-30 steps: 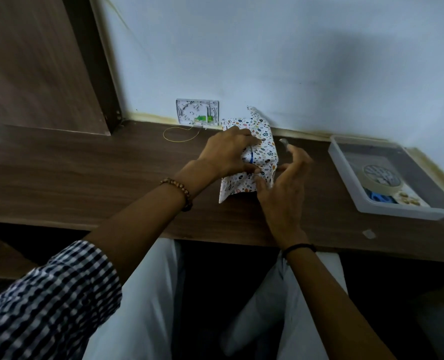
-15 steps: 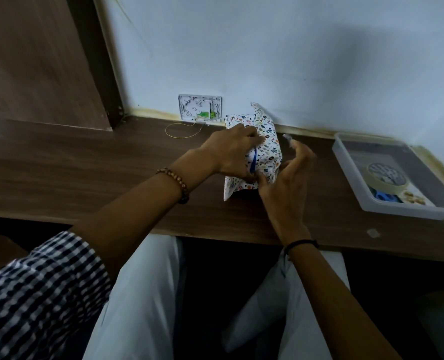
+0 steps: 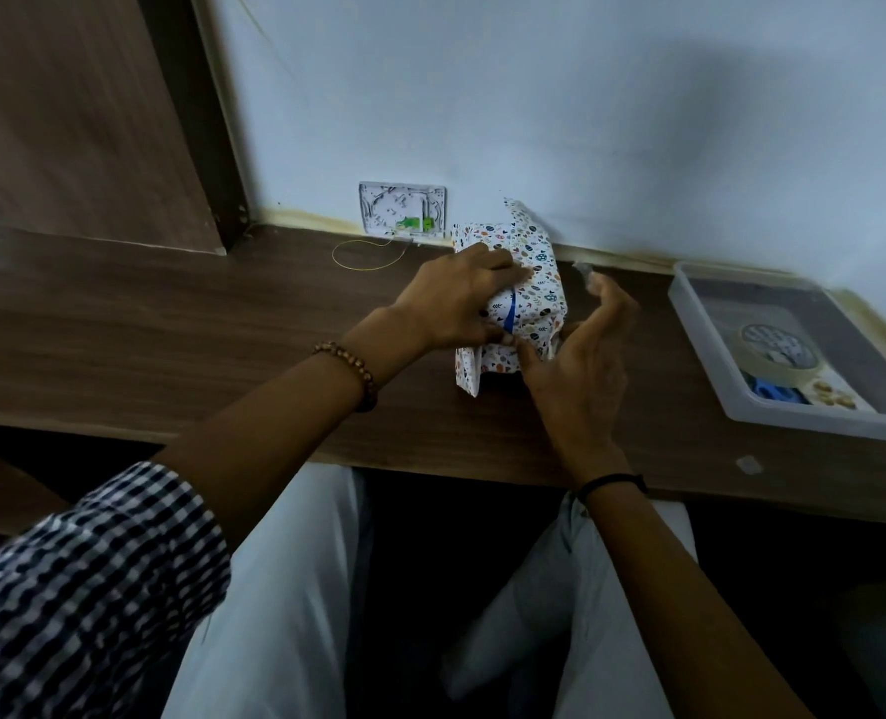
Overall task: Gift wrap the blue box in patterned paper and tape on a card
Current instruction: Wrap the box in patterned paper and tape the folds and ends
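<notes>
On a dark wooden desk [image 3: 171, 313] against a pale wall, a white wall plate [image 3: 402, 210] and a loop of yellow wire [image 3: 365, 254] sit at the back. Just right of them, the left hand [image 3: 461, 298] lies over the half-wrapped parcel, its fingers together and curled across the top. It holds patterned paper [image 3: 534, 282] down on the blue box [image 3: 509, 316], of which only a sliver shows. The right hand [image 3: 580, 355] presses its thumb on the near seam, its fingers spread and lifted. A scrap of clear tape [image 3: 583, 269] seems stuck to one tip. Far right, a plastic tray [image 3: 700, 324] holds a tape roll [image 3: 780, 350]. The parcel looks light and likely to slide, and the thin paper would tear, so grip the box's firm edges.
</notes>
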`<act>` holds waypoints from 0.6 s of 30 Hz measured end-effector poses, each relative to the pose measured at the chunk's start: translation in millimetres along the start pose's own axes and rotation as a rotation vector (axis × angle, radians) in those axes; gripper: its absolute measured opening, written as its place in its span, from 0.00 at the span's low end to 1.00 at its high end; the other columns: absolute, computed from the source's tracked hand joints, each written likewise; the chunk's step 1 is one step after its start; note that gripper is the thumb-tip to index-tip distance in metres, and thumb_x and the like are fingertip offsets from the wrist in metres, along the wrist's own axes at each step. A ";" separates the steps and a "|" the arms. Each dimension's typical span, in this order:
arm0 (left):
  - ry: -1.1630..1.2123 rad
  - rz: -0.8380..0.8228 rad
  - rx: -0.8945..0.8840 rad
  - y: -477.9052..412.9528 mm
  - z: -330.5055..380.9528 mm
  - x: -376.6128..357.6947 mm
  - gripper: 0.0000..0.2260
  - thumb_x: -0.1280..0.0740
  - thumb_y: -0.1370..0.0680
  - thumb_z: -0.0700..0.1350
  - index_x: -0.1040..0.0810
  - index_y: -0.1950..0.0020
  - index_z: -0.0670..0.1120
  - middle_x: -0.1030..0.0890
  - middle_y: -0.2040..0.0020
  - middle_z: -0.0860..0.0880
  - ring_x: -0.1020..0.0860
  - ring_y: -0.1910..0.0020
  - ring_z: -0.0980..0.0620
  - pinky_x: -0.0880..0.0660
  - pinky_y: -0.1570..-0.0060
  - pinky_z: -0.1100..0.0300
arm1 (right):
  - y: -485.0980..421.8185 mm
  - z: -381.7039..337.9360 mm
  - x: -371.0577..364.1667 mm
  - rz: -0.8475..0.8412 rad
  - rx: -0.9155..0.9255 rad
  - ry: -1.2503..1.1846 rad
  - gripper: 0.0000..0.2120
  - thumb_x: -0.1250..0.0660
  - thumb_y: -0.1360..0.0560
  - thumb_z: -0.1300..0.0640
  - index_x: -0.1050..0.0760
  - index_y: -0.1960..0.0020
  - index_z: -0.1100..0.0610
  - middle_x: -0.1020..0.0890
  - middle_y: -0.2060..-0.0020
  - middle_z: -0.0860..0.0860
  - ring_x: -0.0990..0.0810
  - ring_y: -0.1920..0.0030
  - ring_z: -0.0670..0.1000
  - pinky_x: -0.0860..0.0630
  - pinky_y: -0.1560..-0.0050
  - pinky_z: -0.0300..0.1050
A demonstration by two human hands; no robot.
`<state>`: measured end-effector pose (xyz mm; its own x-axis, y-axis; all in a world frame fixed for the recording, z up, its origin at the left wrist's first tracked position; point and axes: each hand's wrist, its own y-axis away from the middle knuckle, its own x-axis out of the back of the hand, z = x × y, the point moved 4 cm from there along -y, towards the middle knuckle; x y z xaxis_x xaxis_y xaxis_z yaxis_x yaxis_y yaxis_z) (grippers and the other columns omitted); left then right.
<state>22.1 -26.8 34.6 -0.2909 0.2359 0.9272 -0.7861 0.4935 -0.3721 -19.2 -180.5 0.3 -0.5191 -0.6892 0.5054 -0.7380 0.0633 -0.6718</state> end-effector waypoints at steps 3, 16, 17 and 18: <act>-0.012 0.010 -0.004 0.5 0.1 -0.3 0.34 0.26 0.27 0.56 0.32 0.25 0.48 0.26 0.33 0.48 0.27 0.37 0.48 0.30 0.51 0.58 | -2.7 1.8 3.8 -0.052 -0.016 -0.035 0.42 0.20 0.33 0.50 0.40 0.29 0.59 0.35 0.32 0.56 0.31 0.36 0.49 0.33 0.57 0.25; -0.013 0.011 0.013 -0.4 -1.3 0.5 0.33 0.26 0.27 0.55 0.31 0.25 0.49 0.26 0.33 0.50 0.28 0.37 0.48 0.26 0.50 0.53 | 22.2 -11.5 4.5 -0.257 0.164 0.168 0.13 0.30 0.29 0.48 0.24 0.49 0.54 0.36 0.28 0.58 0.37 0.27 0.57 0.34 0.30 0.57; -0.009 0.010 0.010 -0.5 -1.3 0.3 0.33 0.26 0.27 0.55 0.31 0.25 0.49 0.25 0.33 0.50 0.27 0.37 0.48 0.26 0.50 0.53 | 22.2 -10.9 4.0 -0.266 0.166 0.194 0.13 0.30 0.28 0.48 0.23 0.49 0.54 0.36 0.27 0.58 0.37 0.27 0.57 0.34 0.30 0.56; -0.007 0.010 0.005 -0.3 -1.1 0.1 0.33 0.26 0.27 0.55 0.31 0.25 0.49 0.25 0.33 0.50 0.27 0.38 0.48 0.26 0.50 0.53 | 21.7 -10.6 3.7 -0.267 0.170 0.218 0.13 0.30 0.28 0.48 0.23 0.49 0.55 0.36 0.27 0.59 0.37 0.27 0.58 0.33 0.30 0.56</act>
<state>22.9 -26.0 34.7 -0.3022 0.2347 0.9239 -0.7862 0.4867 -0.3808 -41.7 -174.0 -6.6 -0.4109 -0.4942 0.7661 -0.7876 -0.2309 -0.5713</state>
